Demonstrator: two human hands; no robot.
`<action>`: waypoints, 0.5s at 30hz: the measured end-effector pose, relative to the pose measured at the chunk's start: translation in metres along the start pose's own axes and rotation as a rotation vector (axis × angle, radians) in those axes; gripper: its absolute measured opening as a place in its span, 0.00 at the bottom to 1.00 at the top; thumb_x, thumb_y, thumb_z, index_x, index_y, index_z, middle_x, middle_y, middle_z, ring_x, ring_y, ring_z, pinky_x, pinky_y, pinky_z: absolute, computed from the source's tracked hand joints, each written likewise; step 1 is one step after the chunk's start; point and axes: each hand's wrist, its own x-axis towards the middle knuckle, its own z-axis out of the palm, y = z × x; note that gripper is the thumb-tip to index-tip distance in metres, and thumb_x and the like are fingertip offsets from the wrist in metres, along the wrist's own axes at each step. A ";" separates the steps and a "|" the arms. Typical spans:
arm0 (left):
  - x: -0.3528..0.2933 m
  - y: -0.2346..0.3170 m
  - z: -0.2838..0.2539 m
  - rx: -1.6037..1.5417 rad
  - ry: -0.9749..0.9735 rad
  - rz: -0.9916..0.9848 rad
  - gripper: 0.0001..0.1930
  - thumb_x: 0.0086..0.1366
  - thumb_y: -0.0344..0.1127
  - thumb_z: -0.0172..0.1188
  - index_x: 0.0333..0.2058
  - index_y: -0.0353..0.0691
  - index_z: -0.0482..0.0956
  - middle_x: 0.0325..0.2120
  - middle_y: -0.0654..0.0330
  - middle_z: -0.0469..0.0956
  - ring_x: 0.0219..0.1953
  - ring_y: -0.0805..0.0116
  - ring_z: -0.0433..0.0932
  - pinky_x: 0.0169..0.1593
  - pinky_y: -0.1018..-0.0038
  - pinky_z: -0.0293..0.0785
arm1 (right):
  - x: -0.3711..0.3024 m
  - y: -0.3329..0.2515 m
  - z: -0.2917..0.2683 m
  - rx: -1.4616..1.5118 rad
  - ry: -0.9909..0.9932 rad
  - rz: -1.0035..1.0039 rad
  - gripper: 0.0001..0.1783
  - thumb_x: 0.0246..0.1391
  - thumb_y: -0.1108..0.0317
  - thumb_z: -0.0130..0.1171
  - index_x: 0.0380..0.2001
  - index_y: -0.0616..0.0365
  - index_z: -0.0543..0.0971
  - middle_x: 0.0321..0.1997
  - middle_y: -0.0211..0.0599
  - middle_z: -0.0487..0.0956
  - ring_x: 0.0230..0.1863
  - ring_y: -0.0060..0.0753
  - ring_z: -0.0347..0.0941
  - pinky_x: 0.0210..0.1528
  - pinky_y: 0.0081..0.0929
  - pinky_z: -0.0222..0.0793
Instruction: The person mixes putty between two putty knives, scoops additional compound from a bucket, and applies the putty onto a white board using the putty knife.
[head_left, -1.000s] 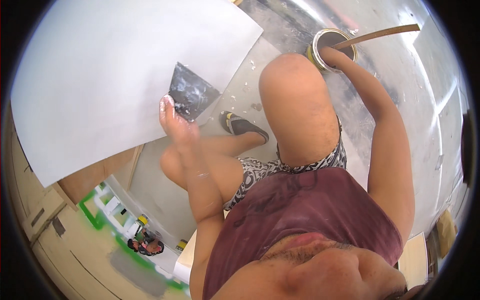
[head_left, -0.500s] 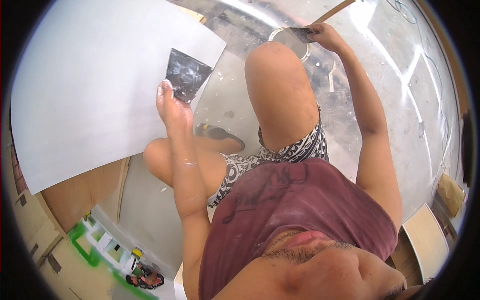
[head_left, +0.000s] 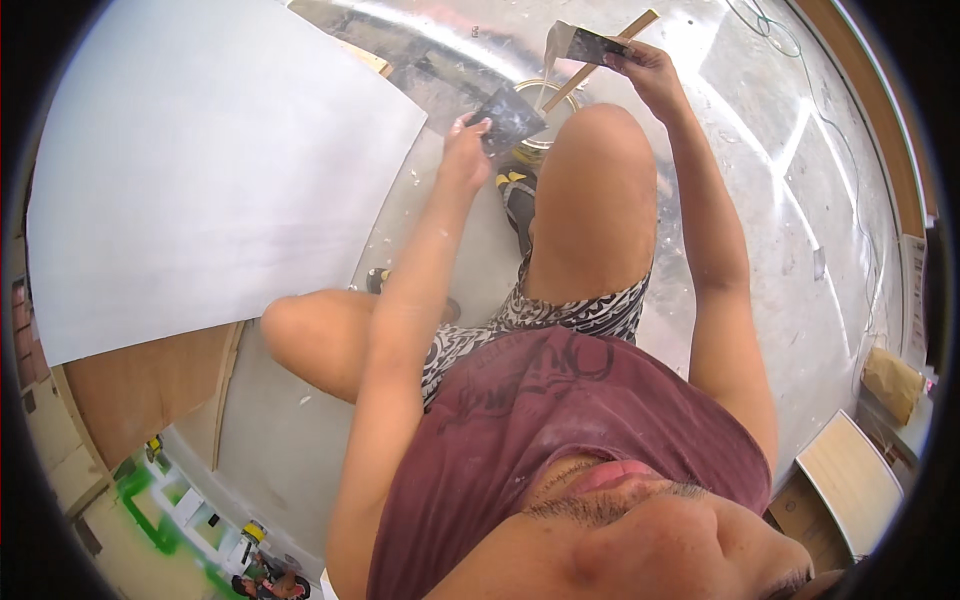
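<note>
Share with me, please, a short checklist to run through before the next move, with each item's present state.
1. Left hand grips the dark plate: ok, held by one edge.
2. Right hand grips the dark blade: ok, raised near the can.
3. Pale paste contained on the blade: not ok, some hangs off its far end.
4. Can open: ok, with the wooden stick slanting out of it.
5. Enough paste inside the can: cannot tell, the plate and knee partly block the view.
6. Both tools off the white panel: ok, neither overlaps it here.
</note>
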 end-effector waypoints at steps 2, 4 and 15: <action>0.029 -0.015 -0.009 -0.002 -0.012 -0.056 0.22 0.66 0.23 0.47 0.58 0.36 0.57 0.48 0.49 0.73 0.46 0.55 0.78 0.49 0.54 0.77 | -0.004 0.010 0.014 0.018 0.029 -0.008 0.16 0.55 0.75 0.61 0.48 0.65 0.80 0.41 0.34 0.83 0.42 0.21 0.75 0.50 0.21 0.69; 0.047 -0.021 -0.005 -0.084 -0.019 -0.087 0.20 0.67 0.23 0.44 0.57 0.34 0.59 0.48 0.49 0.73 0.49 0.54 0.76 0.50 0.53 0.77 | -0.004 0.011 0.023 0.038 0.032 -0.009 0.15 0.55 0.76 0.60 0.47 0.65 0.80 0.41 0.33 0.83 0.43 0.21 0.75 0.50 0.21 0.69; 0.032 0.014 0.069 -0.187 -0.167 0.022 0.15 0.69 0.24 0.43 0.53 0.32 0.61 0.48 0.48 0.73 0.48 0.56 0.78 0.49 0.55 0.80 | -0.033 -0.003 0.047 -0.149 -0.075 -0.184 0.19 0.56 0.85 0.52 0.48 0.59 0.81 0.52 0.36 0.81 0.56 0.28 0.74 0.60 0.25 0.68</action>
